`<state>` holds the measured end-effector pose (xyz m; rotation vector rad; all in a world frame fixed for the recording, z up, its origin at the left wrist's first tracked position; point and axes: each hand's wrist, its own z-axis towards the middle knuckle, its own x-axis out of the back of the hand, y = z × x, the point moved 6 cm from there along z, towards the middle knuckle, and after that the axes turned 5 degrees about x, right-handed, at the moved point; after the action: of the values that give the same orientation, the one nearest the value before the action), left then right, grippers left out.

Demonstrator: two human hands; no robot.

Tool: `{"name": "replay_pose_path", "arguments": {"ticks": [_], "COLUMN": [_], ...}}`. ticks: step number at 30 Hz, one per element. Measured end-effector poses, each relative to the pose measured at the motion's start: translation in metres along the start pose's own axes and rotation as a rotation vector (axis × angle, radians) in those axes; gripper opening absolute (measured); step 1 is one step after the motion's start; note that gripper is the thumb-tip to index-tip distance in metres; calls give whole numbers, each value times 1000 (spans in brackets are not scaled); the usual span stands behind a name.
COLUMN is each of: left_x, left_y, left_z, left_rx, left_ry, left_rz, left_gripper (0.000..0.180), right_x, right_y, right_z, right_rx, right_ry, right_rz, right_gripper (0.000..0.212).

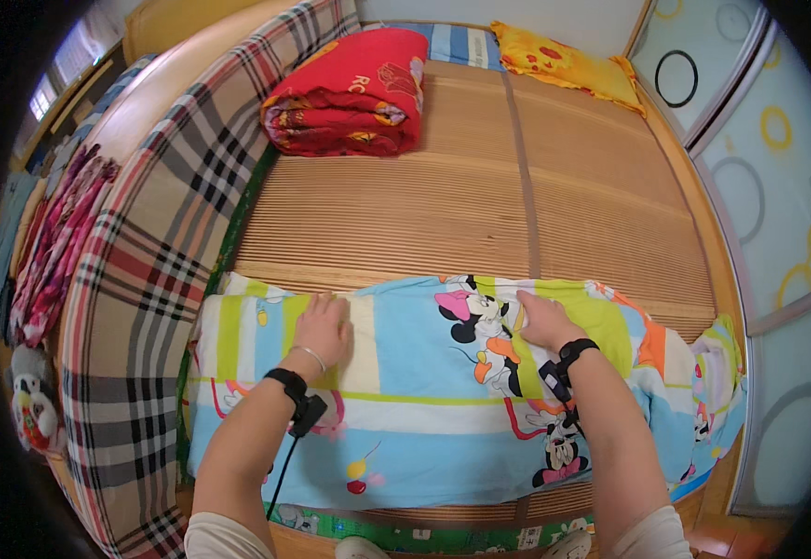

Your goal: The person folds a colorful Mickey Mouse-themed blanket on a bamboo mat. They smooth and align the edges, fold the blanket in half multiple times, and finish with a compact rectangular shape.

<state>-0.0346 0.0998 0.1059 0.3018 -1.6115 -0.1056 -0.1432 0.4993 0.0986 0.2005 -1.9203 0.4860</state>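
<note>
A quilt (415,340) with a colourful striped cartoon print lies folded into a long band across the near end of the bed. My left hand (324,331) rests on its left part, palm down, fingers spread on the cloth near the far edge. Farther right, my right hand (547,321) lies on the same quilt by a cartoon figure, thumb apart from the fingers. No cloth is visibly pinched in either hand. Each wrist wears a black strap with a small device. At its right end the quilt bunches up near the wardrobe.
A slatted brown mat (387,210) covers the bed. Toward the back sit a rolled red quilt (345,93), a yellow pillow (564,67) and a blue striped pillow (464,45). A plaid padded rail (159,242) borders the left; sliding wardrobe doors (750,186) border the right.
</note>
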Motion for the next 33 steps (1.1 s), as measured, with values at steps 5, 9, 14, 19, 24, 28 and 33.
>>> {"name": "replay_pose_path", "arguments": {"ticks": [5,9,14,19,24,28,33], "left_x": [-10,4,55,134,97,55,0], "left_y": [-12,-8,-8,0,-48,-137,-229], "left_z": [36,25,18,35,-4,-134,-326], "left_rx": [-20,-58,-62,-88,189,541,1368], "left_ry": [-149,-313,-354,330,190,261,309], "left_rz": [88,286,283,165,-61,-251,-325], "left_gripper": [46,38,26,44,76,80,96], "right_x": [-8,41,98,128,60,-2,-79], "right_y": [-28,-57,-42,-19,-74,-176,-228], "right_z": [-34,-85,-96,-50,-49,-126,-182], "right_rx": [271,535,276,78,130,596,651], "right_ry": [-12,344,267,503,321,275,109], "right_rz": [-201,-41,-126,-169,58,251,93], "right_gripper": [25,27,20,29,56,55,54]}}
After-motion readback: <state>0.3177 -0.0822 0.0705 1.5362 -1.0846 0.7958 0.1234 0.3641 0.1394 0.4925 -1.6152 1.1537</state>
